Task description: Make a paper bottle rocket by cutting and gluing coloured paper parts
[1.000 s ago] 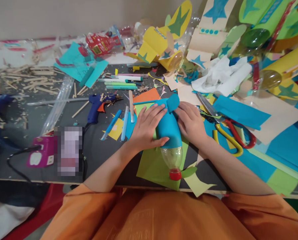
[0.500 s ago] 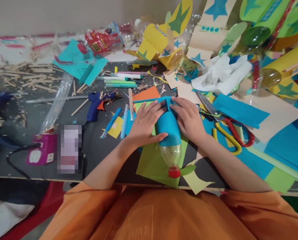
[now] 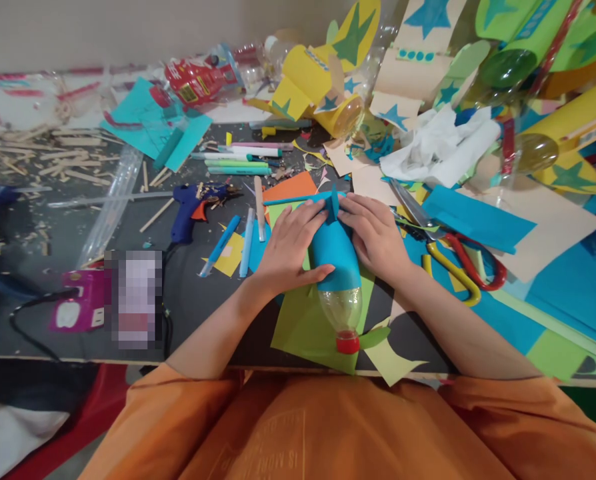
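A clear plastic bottle (image 3: pixel 341 305) with a red cap lies on its side, cap toward me, its body wrapped in blue paper (image 3: pixel 337 260). My left hand (image 3: pixel 294 248) holds it from the left, thumb across the wrap and fingertips at the far end. From the right, my right hand (image 3: pixel 378 235) grips the same end with bent fingers. Between the fingertips a narrow blue paper flap (image 3: pixel 333 203) stands up from the wrap. Under the bottle lies a green paper sheet (image 3: pixel 298 330). The undersides of my fingers are hidden.
Scissors (image 3: pixel 465 263) with red and yellow handles lie right of my right hand, among blue paper sheets (image 3: pixel 478 213). To the left are a blue glue gun (image 3: pixel 184 217), pens (image 3: pixel 221 247) and a purple power strip (image 3: pixel 78 303). Decorated bottles and white tissue (image 3: pixel 438 147) crowd the back.
The blue flap between my fingertips now stands upright and edge-on, where it was folded lower and broader. Both hands stay about the bottle; the view has shifted slightly.
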Tool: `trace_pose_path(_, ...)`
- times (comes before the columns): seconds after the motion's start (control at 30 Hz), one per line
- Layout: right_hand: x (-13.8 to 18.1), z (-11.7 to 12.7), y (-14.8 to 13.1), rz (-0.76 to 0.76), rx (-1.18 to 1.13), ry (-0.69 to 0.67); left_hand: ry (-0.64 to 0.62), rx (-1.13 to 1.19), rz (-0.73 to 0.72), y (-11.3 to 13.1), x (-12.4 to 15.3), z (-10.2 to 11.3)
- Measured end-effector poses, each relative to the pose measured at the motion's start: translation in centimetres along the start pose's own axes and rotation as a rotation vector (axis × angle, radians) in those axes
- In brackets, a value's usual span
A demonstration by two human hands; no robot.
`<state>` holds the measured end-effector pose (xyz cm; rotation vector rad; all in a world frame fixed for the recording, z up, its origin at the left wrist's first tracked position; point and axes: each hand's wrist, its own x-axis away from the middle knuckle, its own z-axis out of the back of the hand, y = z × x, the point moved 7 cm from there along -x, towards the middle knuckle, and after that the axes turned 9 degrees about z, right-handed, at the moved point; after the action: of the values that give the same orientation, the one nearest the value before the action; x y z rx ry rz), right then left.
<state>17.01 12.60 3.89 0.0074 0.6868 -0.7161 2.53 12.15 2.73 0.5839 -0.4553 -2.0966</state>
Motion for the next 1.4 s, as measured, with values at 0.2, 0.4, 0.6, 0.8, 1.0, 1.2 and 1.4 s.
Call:
trace_pose_path(0.2, 0.01, 0.01, 0.04, 0.040, 0.035, 0.026, -0.054, -0.019, 0.037, 0.01, -0.10, 0.01)
trace_pose_path(0.4, 0.19, 0.01, 0.02, 0.057, 0.070, 0.060, -0.055, -0.012, 0.023, 0.14, -0.08, 0.00)
trace_pose_path(0.6, 0.38, -0.15, 0.40, 0.025, -0.002, 0.030, -0.042, -0.006, 0.002, 0.15, -0.03, -0.06)
trace_pose_path(0.8, 0.38, 0.12, 0.44, 0.028, 0.019, 0.055, -0.114, -0.019, 0.010, 0.24, -0.23, -0.38)
trace_pose_path(1.0, 0.47, -0.21, 0.69, -0.027, 0.004, -0.002, -0.125, -0.008, 0.016, 0.39, -0.35, -0.47)
trace_pose_path(1.2, 0.38, -0.08, 0.87, -0.050, 0.000, -0.010, -0.035, 0.022, 0.044, 0.32, -0.26, -0.30)
trace_pose_path(1.4, 0.40, -0.36, 0.91, -0.048, -0.042, -0.036, -0.077, 0.014, 0.104, 0.03, -0.55, -0.42)
